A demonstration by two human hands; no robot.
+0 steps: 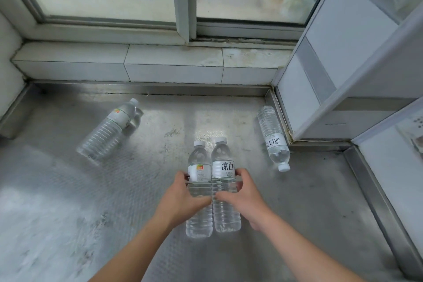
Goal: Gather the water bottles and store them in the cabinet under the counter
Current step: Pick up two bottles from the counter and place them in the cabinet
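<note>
Head view: my left hand (183, 192) and right hand (245, 194) are each closed around a full bottle, the pair (211, 167) touching at 6 o'clock on the steel counter (68, 190). They look heavy and smooth, so I judge mid-body is best.

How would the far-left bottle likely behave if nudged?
The far-left bottle lies on its side on the smooth steel counter, so it would probably roll. It looks full, so likely heavy for its size. Its ribbed, thin clear wall may flex slightly.

"凉白" on right held bottle's label (223, 169)
</note>
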